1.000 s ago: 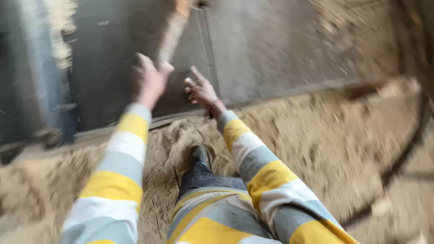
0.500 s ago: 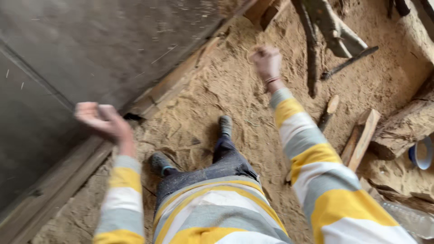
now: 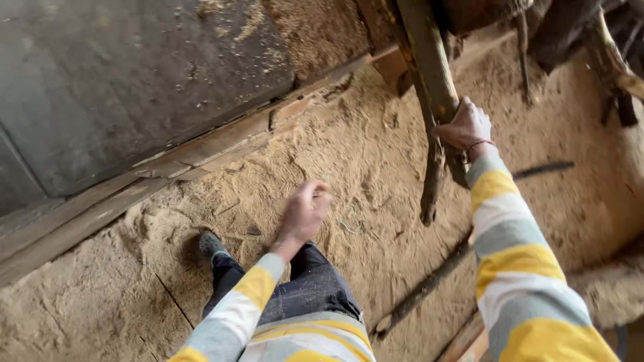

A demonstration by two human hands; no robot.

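So the right hand [image 3: 467, 127] has its fingers wrapped around a rough wooden pole [image 3: 429, 80], gripping it partway down; the pole slants down from the top of the view and its lower end hangs just above the sawdust floor [image 3: 349, 154]. The left hand [image 3: 305, 211] is loose in the air over the sawdust, fingers curled into a soft fist, holding nothing. One dark shoe [image 3: 210, 245] is planted in the sawdust near a wooden ledge [image 3: 201, 157] running under a grey metal panel [image 3: 121, 80]. A thin dark stick [image 3: 422, 288] lies on the floor by the right sleeve.
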